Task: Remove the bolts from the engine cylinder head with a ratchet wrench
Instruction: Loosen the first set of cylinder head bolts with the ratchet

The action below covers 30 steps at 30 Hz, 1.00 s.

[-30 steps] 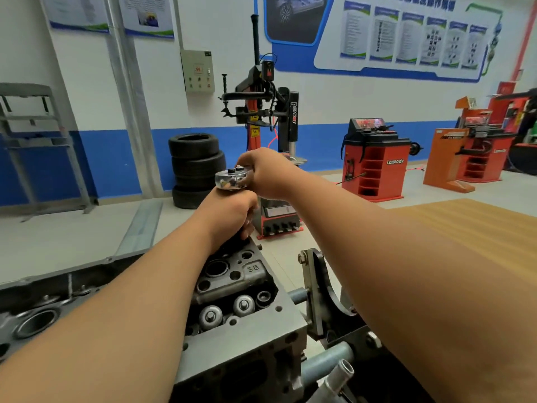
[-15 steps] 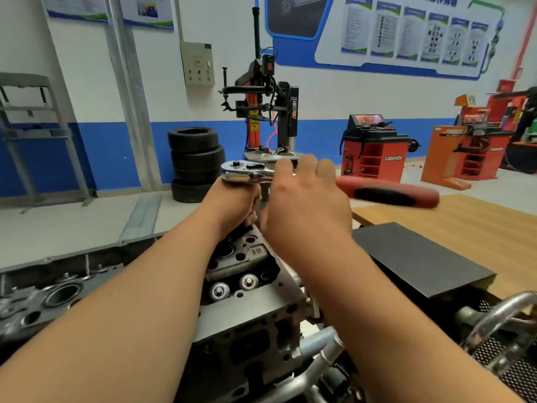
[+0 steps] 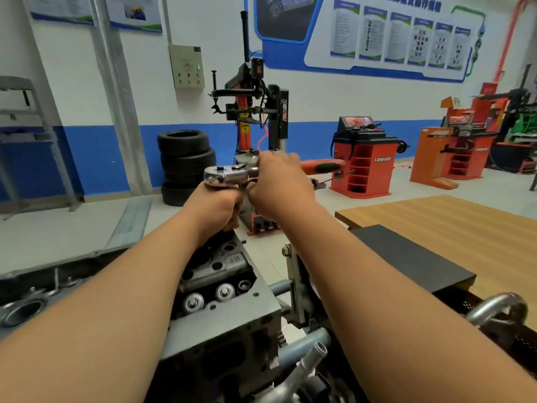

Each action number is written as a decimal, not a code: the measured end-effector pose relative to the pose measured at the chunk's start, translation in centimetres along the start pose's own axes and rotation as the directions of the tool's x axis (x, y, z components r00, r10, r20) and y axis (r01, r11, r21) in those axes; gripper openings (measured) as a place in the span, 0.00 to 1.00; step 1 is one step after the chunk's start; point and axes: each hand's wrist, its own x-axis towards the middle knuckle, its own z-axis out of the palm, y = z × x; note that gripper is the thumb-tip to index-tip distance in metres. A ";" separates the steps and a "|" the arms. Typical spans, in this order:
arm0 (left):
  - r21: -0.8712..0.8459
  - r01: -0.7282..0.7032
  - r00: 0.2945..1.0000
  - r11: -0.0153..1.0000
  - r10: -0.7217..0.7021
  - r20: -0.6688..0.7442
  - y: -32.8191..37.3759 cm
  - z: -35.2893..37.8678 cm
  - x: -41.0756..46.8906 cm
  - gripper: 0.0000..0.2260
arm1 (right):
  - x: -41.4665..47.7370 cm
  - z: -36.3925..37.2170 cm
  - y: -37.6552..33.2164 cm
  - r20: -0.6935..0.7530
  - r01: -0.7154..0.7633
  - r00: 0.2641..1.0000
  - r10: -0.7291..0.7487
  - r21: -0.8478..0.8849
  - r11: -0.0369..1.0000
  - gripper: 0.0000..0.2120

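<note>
The ratchet wrench is up above the far end of the gray cylinder head. The left hand curls tight just under its shiny top. The right hand wraps round its bar. Behind are stacked tires, a red machine, a wooden table and a blue-and-white wall.

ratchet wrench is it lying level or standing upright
Level: the ratchet wrench runs sideways from its chrome head above the left hand to the red grip past the right hand.
</note>
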 end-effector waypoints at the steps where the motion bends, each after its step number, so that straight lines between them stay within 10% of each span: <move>1: -0.009 -0.014 0.999 1.000 0.014 -0.031 -0.2 0.1 -0.1 0.13 | -2.1 -0.9 -0.1 0.001 -0.021 1.000 0.021 -0.059 0.998 0.20; 5: -0.098 -0.043 0.980 0.994 0.022 -0.199 -1.1 0.8 0.5 0.07 | -10.5 -2.3 -3.3 -0.081 0.143 0.981 -0.175 -0.297 0.944 0.34; 7: 0.299 -0.030 0.953 0.954 0.118 -0.280 -1.0 1.4 -0.6 0.11 | -12.5 -2.3 -4.9 -0.107 0.260 0.945 -0.309 -0.329 0.908 0.38; 10: -0.045 -0.034 0.971 0.998 0.023 -0.240 -1.3 0.7 -0.1 0.08 | -10.1 -2.5 -3.9 -0.065 0.149 0.984 -0.167 -0.229 0.962 0.41; 13: -0.089 0.015 0.997 0.996 -0.022 -0.074 -0.5 0.1 -0.3 0.09 | -5.1 -2.0 -0.6 0.015 0.025 1.000 -0.023 -0.155 0.988 0.31; 20: 0.038 0.006 0.999 0.999 -0.004 -0.043 -0.2 -0.4 0.2 0.09 | 4.7 1.2 -1.9 0.265 0.193 0.947 -0.182 -0.016 0.981 0.12; 30: 0.121 0.041 0.980 0.992 -0.016 -0.196 0.3 0.6 -0.8 0.11 | -6.4 -2.6 -1.1 0.103 0.027 0.995 0.005 -0.313 0.949 0.36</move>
